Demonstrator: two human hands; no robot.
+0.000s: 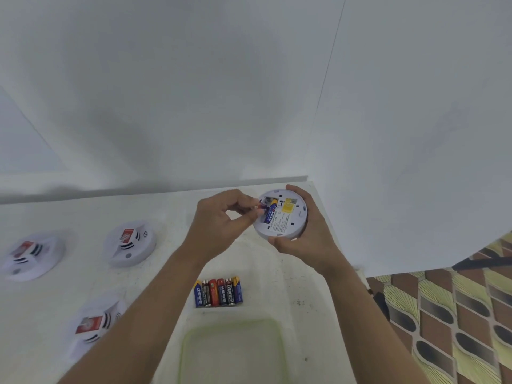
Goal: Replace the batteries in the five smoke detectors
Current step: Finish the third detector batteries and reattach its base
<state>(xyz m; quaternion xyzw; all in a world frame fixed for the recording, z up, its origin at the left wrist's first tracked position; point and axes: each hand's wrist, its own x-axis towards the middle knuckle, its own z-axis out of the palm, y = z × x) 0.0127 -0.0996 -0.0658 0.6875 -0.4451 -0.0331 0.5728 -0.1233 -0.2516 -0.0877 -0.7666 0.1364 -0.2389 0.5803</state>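
Observation:
My right hand [302,245] grips a white round smoke detector [288,220] held up with its back facing me. A blue battery [271,210] lies in its open compartment beside a yellow label. My left hand [221,217] pinches a second battery [259,207] at the compartment's left edge; only its tip shows between my fingertips. Several loose batteries [219,292] lie in a row on the white table [166,217] below my hands. Three other detectors rest face up at the left: one [130,242], one [30,256] and one [94,322].
A pale green translucent tray [232,350] sits on the table near me. A white wall [249,92] rises behind the table. The table's right edge drops to a patterned floor [457,314].

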